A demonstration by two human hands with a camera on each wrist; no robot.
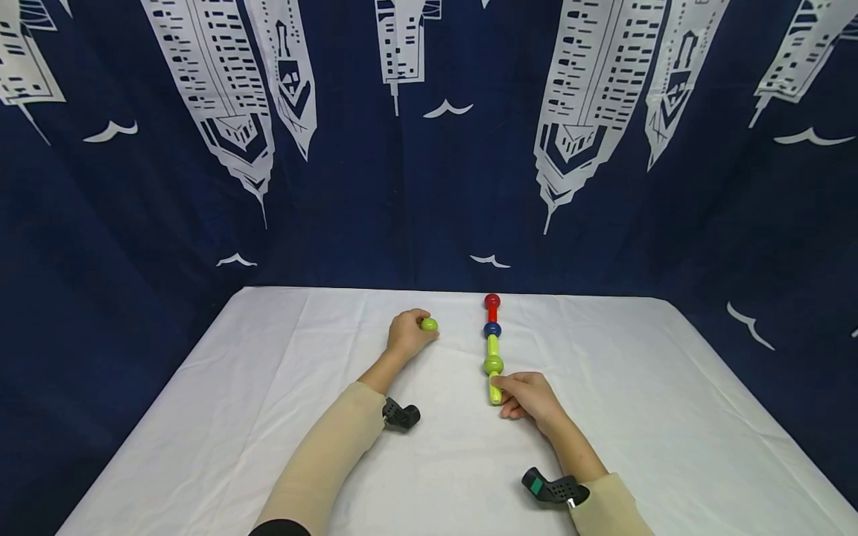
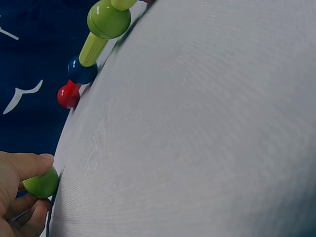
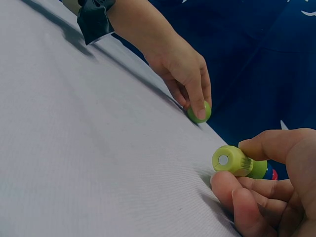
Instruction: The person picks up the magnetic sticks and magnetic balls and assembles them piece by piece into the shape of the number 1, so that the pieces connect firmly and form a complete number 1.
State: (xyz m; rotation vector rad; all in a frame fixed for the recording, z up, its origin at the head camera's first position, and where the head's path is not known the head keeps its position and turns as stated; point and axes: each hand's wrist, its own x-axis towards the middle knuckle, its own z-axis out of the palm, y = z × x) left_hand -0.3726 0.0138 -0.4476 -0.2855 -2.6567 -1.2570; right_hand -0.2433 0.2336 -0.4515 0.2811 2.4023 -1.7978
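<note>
A chain of toy rods and balls lies on the white table, running away from me. Its far end is a red ball [image 1: 492,301] on a red rod [image 1: 492,315]; a blue ball [image 1: 492,329], a yellow-green rod [image 1: 492,346], a green ball [image 1: 493,364] and a near yellow-green rod [image 1: 495,394] follow. My right hand [image 1: 532,398] pinches that near rod between thumb and fingers. The rod's free end, with a pale round centre, faces the right wrist view. To the left of the chain, my left hand [image 1: 409,335] holds a separate green ball [image 2: 42,183] in its fingertips at the tabletop.
The white cloth [image 1: 302,357] covers the table. Behind its far edge hangs a dark blue curtain [image 1: 402,193] with white buildings and birds. A black wrist camera [image 1: 401,414] sits on the left forearm, another black camera [image 1: 553,487] on the right.
</note>
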